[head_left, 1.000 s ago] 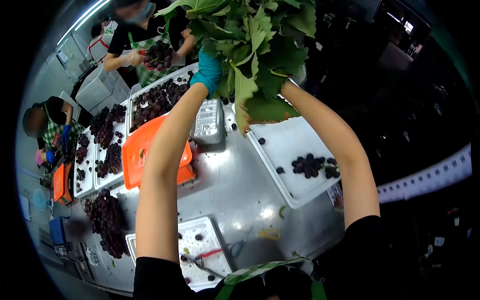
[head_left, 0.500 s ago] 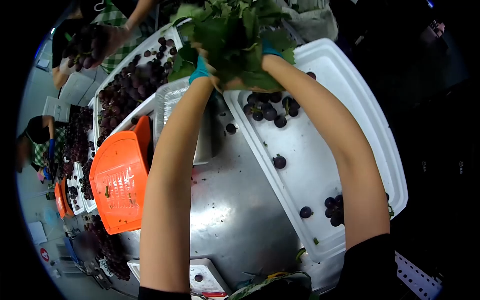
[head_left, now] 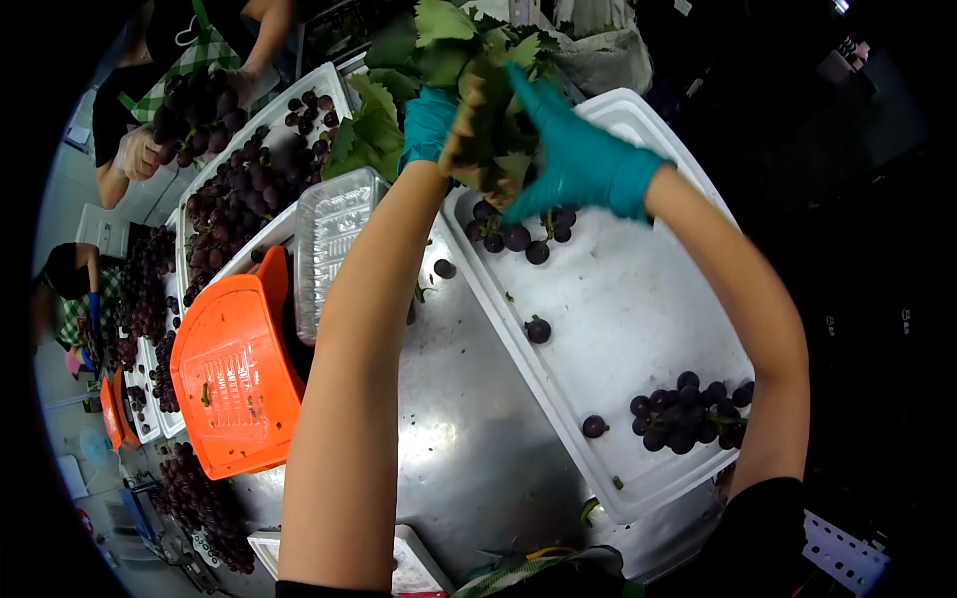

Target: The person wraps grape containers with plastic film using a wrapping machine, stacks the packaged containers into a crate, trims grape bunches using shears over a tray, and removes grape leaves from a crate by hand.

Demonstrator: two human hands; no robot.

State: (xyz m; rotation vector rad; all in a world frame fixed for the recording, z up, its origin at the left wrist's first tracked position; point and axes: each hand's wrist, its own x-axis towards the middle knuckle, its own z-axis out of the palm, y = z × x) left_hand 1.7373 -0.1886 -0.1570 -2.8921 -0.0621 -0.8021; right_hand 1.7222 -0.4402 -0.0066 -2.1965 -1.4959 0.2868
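My left hand point(head_left: 427, 128), in a teal glove, is at the top middle against a bunch of green grape leaves point(head_left: 444, 45), its fingers mostly hidden by them. My right hand point(head_left: 588, 159), gloved alike and a little blurred, curves its thumb and fingers around the brown-edged near side of the bunch. Below the leaves, dark grapes point(head_left: 516, 237) lie in the white tray point(head_left: 638, 289). A larger grape cluster point(head_left: 688, 414) sits at the tray's near end, partly behind my right forearm.
A clear plastic box point(head_left: 339, 214) and an orange scoop-like container point(head_left: 234, 374) are left of my left forearm. Further left, another white tray holds many grapes point(head_left: 249, 194). A co-worker's gloved hands point(head_left: 140, 154) hold a grape cluster. Loose grapes point(head_left: 445, 268) dot the metal table point(head_left: 469, 399).
My right hand has come out from behind the leaves and now shows with its thumb and fingers around their near side. The view has shifted slightly, uncovering the near grape cluster.
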